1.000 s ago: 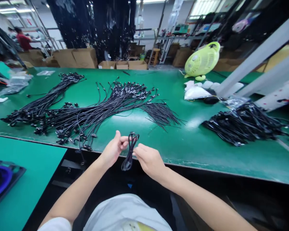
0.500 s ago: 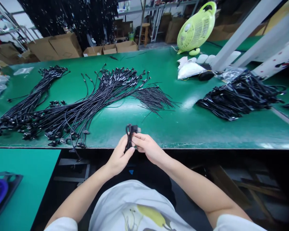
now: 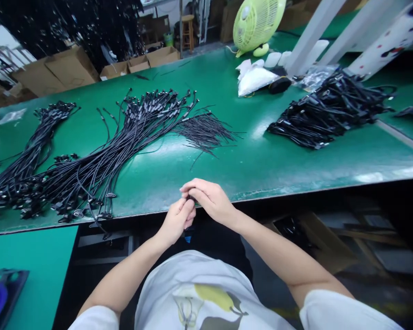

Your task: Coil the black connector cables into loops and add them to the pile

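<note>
Close together at the table's front edge, both hands are closed around a black cable (image 3: 190, 198), of which only a small dark bit shows between the fingers. My left hand (image 3: 176, 219) grips it from below with the thumb on top. Over it curls my right hand (image 3: 211, 201), its fingers and thumb pressed at the upper end of the cable. Beyond them lies a loose pile of short black ties (image 3: 206, 131). To its left spreads a large bundle of long black cables (image 3: 124, 146) with connectors at both ends.
A second cable bundle (image 3: 37, 142) lies farther left. Coiled black cables (image 3: 330, 110) are heaped on the right. Behind stand a green fan (image 3: 256, 23), a white plastic bag (image 3: 256, 81) and grey posts (image 3: 313, 36). Cardboard boxes (image 3: 69, 68) sit past the far edge of the green table (image 3: 158, 183).
My right hand has moved over the top of the cable, and the fingers now cover the coil and plug that showed before. The view has turned and tilted slightly.
</note>
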`<action>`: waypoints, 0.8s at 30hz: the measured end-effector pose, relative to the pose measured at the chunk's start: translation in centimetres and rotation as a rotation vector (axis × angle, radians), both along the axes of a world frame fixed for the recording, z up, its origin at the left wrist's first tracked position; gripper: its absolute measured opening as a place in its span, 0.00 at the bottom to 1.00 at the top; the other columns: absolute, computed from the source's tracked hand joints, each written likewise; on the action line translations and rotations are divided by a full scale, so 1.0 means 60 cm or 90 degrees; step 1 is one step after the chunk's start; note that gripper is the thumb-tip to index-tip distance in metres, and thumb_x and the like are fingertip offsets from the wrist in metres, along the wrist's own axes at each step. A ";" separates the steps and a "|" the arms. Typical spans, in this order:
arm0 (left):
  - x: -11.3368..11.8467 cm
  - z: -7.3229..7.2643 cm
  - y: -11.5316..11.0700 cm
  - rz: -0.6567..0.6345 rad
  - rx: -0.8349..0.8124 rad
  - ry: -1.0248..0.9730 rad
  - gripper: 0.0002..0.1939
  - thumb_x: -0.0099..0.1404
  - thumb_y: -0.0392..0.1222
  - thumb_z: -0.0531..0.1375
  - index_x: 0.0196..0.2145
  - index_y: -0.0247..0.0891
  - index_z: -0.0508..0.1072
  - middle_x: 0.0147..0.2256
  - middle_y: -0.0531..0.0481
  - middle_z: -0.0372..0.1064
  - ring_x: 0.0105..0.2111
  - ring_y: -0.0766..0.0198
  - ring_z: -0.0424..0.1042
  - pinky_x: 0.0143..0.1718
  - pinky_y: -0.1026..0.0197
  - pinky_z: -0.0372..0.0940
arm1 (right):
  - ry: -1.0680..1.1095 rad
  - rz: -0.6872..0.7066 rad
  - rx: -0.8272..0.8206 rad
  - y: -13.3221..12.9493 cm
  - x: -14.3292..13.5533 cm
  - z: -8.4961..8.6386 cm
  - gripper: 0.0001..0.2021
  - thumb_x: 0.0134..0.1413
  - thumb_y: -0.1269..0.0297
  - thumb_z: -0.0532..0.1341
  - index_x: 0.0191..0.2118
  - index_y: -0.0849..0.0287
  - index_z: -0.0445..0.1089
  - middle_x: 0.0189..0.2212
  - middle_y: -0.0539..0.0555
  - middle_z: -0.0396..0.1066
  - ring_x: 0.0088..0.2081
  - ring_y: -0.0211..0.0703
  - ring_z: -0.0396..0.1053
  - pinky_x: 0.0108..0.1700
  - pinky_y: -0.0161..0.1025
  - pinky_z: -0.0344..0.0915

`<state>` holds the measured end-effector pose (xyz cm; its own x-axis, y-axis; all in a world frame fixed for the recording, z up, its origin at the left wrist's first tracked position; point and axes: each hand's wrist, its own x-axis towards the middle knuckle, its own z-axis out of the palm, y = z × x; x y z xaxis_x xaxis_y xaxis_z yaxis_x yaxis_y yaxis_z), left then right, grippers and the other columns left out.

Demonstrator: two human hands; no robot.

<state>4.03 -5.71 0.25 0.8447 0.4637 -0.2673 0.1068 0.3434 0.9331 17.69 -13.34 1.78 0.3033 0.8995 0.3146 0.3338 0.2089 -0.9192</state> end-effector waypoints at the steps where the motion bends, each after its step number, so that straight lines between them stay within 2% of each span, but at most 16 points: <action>1: 0.003 0.001 -0.005 -0.029 -0.007 0.007 0.23 0.64 0.59 0.57 0.26 0.37 0.60 0.20 0.60 0.53 0.15 0.77 0.52 0.18 0.68 0.47 | 0.033 -0.015 -0.014 0.003 0.002 -0.001 0.14 0.66 0.55 0.50 0.38 0.57 0.68 0.32 0.51 0.72 0.33 0.37 0.70 0.39 0.36 0.66; 3: 0.008 0.003 -0.012 -0.073 -0.019 0.011 0.22 0.64 0.59 0.57 0.29 0.35 0.63 0.22 0.58 0.57 0.19 0.74 0.58 0.23 0.67 0.53 | 0.109 -0.085 -0.030 0.010 0.009 -0.004 0.16 0.66 0.53 0.49 0.34 0.57 0.66 0.26 0.49 0.70 0.27 0.35 0.67 0.32 0.33 0.65; 6: 0.017 0.000 -0.015 -0.076 -0.044 0.015 0.20 0.64 0.57 0.59 0.34 0.35 0.66 0.21 0.59 0.54 0.20 0.73 0.59 0.25 0.67 0.54 | 0.217 -0.104 0.006 0.017 0.025 -0.013 0.16 0.64 0.50 0.52 0.35 0.57 0.66 0.26 0.49 0.70 0.28 0.35 0.68 0.35 0.34 0.66; 10: 0.036 -0.011 -0.010 -0.025 -0.046 0.028 0.20 0.63 0.58 0.59 0.31 0.37 0.64 0.19 0.62 0.47 0.18 0.74 0.52 0.22 0.67 0.51 | 0.437 -0.019 0.046 0.012 0.028 -0.034 0.22 0.58 0.43 0.56 0.48 0.55 0.62 0.41 0.54 0.72 0.35 0.37 0.72 0.39 0.37 0.69; 12: 0.046 -0.011 -0.007 -0.044 0.035 0.061 0.20 0.65 0.58 0.56 0.31 0.37 0.65 0.19 0.60 0.52 0.19 0.72 0.55 0.24 0.66 0.55 | 0.519 0.026 0.009 0.003 0.021 -0.047 0.26 0.54 0.43 0.61 0.52 0.53 0.58 0.45 0.54 0.71 0.31 0.37 0.72 0.33 0.37 0.70; 13: 0.050 -0.010 -0.004 -0.071 0.094 0.085 0.19 0.66 0.58 0.55 0.33 0.37 0.66 0.21 0.58 0.56 0.21 0.70 0.59 0.26 0.65 0.58 | 0.543 0.040 -0.021 -0.003 0.020 -0.053 0.27 0.52 0.46 0.63 0.52 0.53 0.57 0.43 0.53 0.72 0.27 0.36 0.71 0.28 0.36 0.69; 14: 0.052 -0.008 -0.002 -0.108 0.156 0.111 0.18 0.66 0.56 0.55 0.34 0.36 0.69 0.24 0.54 0.63 0.24 0.68 0.63 0.30 0.64 0.62 | 0.561 0.038 -0.047 -0.008 0.022 -0.058 0.26 0.51 0.50 0.65 0.51 0.53 0.57 0.40 0.52 0.72 0.24 0.35 0.69 0.26 0.35 0.67; 16: 0.052 -0.005 0.007 -0.172 0.240 0.130 0.17 0.65 0.54 0.58 0.43 0.39 0.72 0.38 0.46 0.71 0.36 0.61 0.71 0.40 0.59 0.67 | 0.565 -0.022 -0.057 -0.022 0.048 -0.060 0.22 0.51 0.57 0.65 0.49 0.54 0.58 0.33 0.48 0.72 0.24 0.35 0.69 0.27 0.35 0.68; 18: 0.047 -0.006 0.021 -0.190 0.257 0.125 0.21 0.64 0.52 0.60 0.52 0.42 0.70 0.50 0.43 0.69 0.49 0.55 0.70 0.50 0.55 0.66 | 0.493 -0.131 -0.019 -0.040 0.107 -0.044 0.20 0.51 0.61 0.64 0.48 0.55 0.59 0.30 0.47 0.71 0.29 0.36 0.71 0.36 0.37 0.69; 19: 0.044 -0.007 0.029 -0.182 0.249 0.128 0.23 0.63 0.53 0.60 0.54 0.43 0.69 0.53 0.42 0.67 0.52 0.53 0.68 0.52 0.54 0.66 | 0.425 -0.186 -0.005 -0.052 0.149 -0.028 0.20 0.50 0.62 0.64 0.48 0.55 0.59 0.30 0.47 0.70 0.30 0.36 0.71 0.40 0.39 0.69; 21: 0.037 -0.013 0.046 -0.142 0.216 0.144 0.24 0.64 0.54 0.58 0.54 0.42 0.70 0.52 0.42 0.69 0.51 0.53 0.69 0.53 0.53 0.66 | 0.237 -0.298 -0.015 -0.079 0.254 0.014 0.23 0.48 0.64 0.65 0.50 0.56 0.60 0.31 0.48 0.71 0.30 0.38 0.71 0.43 0.43 0.69; 24: 0.033 -0.023 0.063 -0.107 0.165 0.149 0.23 0.64 0.56 0.57 0.51 0.40 0.72 0.46 0.42 0.72 0.45 0.55 0.73 0.50 0.54 0.68 | -0.118 -0.551 -0.085 -0.112 0.426 0.070 0.20 0.48 0.67 0.65 0.49 0.59 0.64 0.37 0.53 0.72 0.34 0.42 0.72 0.48 0.49 0.66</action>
<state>6.03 -1.92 -1.12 0.8442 0.4021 -0.3543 0.3623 0.0589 0.9302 43.23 -20.09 6.00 0.8475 0.4121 0.3346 0.4701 -0.2897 -0.8337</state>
